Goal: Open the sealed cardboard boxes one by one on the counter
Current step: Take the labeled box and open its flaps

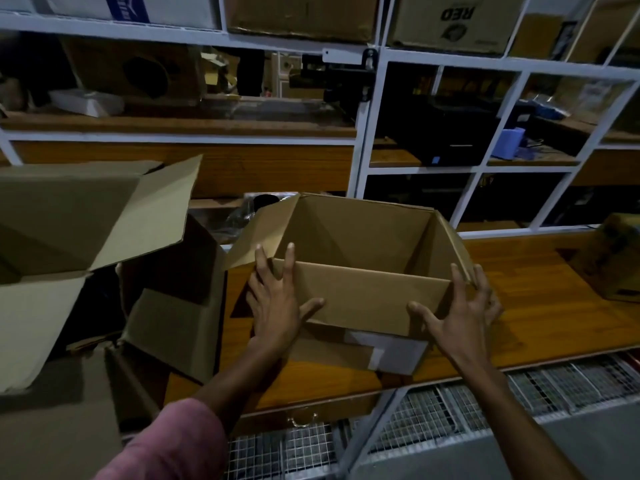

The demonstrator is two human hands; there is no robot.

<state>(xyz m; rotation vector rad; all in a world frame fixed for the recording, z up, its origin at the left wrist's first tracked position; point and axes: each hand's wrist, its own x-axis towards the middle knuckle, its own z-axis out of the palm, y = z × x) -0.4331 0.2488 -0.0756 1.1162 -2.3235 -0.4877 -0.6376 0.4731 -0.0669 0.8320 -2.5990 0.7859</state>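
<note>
two hands (277,306); three opened cardboard boxes (363,296); one closed box (613,265) at counter's right.

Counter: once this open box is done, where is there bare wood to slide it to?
The bare counter lies to the right, between the open box and the yellow-printed box at the far right edge. Left is crowded: opened boxes with flaps up stand against it. A narrow bare strip runs along the near edge.

Dim light fills the room. A white metal shelving frame (372,109) spans the upper half of the frame, with wooden shelf boards (180,124) across its bays. A wooden counter (540,306) crosses the middle right; below it, at lower right, lies wire mesh (433,417).
</note>
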